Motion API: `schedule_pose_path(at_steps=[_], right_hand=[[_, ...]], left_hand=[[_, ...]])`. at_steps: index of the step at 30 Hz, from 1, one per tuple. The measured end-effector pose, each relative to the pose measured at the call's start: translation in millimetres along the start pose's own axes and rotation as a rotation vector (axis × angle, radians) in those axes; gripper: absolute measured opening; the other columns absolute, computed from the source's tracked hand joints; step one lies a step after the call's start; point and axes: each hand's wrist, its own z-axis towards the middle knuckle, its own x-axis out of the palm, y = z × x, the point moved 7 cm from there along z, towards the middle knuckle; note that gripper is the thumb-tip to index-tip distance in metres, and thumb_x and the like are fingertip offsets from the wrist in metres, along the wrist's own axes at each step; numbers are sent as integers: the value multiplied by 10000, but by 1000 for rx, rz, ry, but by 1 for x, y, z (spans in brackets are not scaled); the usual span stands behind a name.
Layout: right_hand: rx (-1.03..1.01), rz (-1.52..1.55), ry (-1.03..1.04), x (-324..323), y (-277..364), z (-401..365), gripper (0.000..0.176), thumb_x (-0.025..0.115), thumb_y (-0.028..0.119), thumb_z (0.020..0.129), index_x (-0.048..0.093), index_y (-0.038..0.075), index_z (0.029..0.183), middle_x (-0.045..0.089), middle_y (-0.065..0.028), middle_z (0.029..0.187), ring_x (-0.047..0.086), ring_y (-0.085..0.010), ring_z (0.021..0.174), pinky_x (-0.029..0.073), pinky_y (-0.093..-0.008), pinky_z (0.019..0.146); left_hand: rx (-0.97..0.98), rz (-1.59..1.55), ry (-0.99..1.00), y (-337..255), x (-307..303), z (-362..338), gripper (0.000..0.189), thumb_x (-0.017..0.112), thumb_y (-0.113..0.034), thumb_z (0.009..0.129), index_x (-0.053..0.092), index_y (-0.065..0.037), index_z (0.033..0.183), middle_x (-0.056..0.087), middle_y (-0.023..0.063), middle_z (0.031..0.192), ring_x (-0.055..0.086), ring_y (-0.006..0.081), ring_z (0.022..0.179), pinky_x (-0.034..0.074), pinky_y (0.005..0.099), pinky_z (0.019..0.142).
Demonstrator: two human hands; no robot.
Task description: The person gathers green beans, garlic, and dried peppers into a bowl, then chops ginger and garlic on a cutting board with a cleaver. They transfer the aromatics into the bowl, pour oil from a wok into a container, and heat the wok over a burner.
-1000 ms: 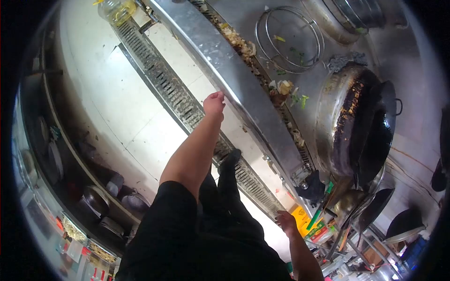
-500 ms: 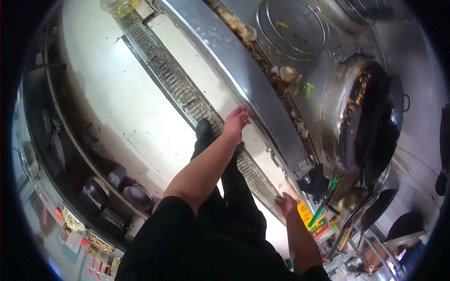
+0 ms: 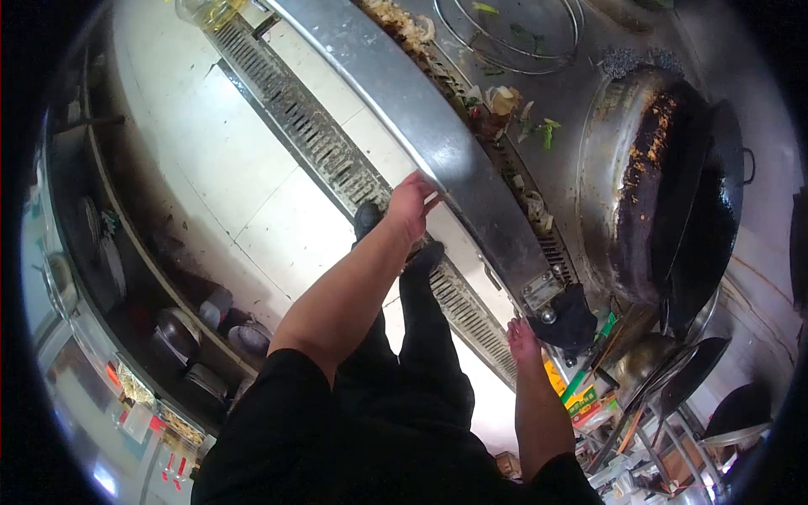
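Beside the inner edge of the steel counter (image 3: 454, 156), my left hand (image 3: 411, 204) is raised with its fingers slightly bent and apart, holding nothing. Its fingertips are close to the edge; whether they touch it is unclear. Lower right, my right hand (image 3: 523, 338) has loosely spread fingers pointing up, with nothing in them. It is next to the metal knobs (image 3: 548, 316) and the black cloth (image 3: 574, 324) at the counter's corner. A large steel pot (image 3: 602, 189) lies tilted on the stove top, with a blackened wok (image 3: 715, 219) against it.
Food scraps (image 3: 501, 101) lie along the counter's gutter near a wire ring (image 3: 513, 63). A slotted floor drain (image 3: 320, 143) runs under my feet. Pans stand on a left shelf (image 3: 147, 252). A green-handled tool (image 3: 576, 383), a yellow box (image 3: 581, 406) and more woks (image 3: 690, 379) are lower right.
My left hand has shifted slightly left and up. The right hand has risen toward the counter's corner knobs. The view has shifted a little, so the pot and the counter appear displaced.
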Motion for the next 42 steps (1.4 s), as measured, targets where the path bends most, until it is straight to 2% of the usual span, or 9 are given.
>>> schedule_pose_path(at_steps=[4,8,12,20,22,30,35,42], right_hand=[[-27,-11,-7,0,3,0,207,688,200,874,613,77,1022,661,-71,967,635,-215,918,545,-301,764],[-58,76,32,1,1,0,182,676,197,884,619,76,1009,658,-68,973,635,-219,934,548,-301,782],[-64,127,71,5,4,-7,129,643,157,906,625,74,1004,662,-65,961,635,-215,941,550,-290,785],[-108,167,80,12,8,-23,115,619,136,918,625,59,1003,664,-68,964,635,-214,956,550,-294,796],[-81,172,-9,6,7,-26,107,617,130,917,627,60,998,666,-69,969,639,-219,953,550,-307,808],[-94,141,16,14,10,-35,104,635,113,902,630,62,992,667,-88,987,647,-234,949,553,-311,816],[-52,199,-28,5,5,-29,117,643,99,894,625,55,1002,665,-100,983,648,-238,951,563,-298,804],[-146,108,6,8,5,-15,129,630,90,903,614,40,1021,668,-96,964,659,-233,913,581,-302,783]], left_hand=[[27,26,-19,-6,1,-1,355,388,32,840,582,-67,1120,623,44,1058,574,164,984,460,349,921],[-7,116,-90,-12,2,-9,362,399,26,842,581,-66,1141,626,43,1072,572,170,992,436,350,946],[-21,109,-76,-11,2,-6,358,405,19,847,579,-63,1149,626,39,1080,570,172,1002,419,350,965],[-5,91,-47,-12,3,-5,364,386,26,847,572,-52,1150,623,59,1070,581,175,996,477,349,914],[-5,93,-57,-12,2,-7,366,387,27,846,569,-47,1154,622,62,1074,581,179,996,475,351,919],[-16,86,-72,-10,0,-4,376,391,40,835,568,-33,1159,624,70,1074,580,177,993,471,350,930],[-15,81,-43,-7,-1,3,342,393,30,836,592,-41,1106,629,66,1065,583,169,979,469,345,924],[-4,100,-68,-17,7,-10,329,327,-30,897,603,-60,1073,642,53,1018,588,163,956,464,354,929]])
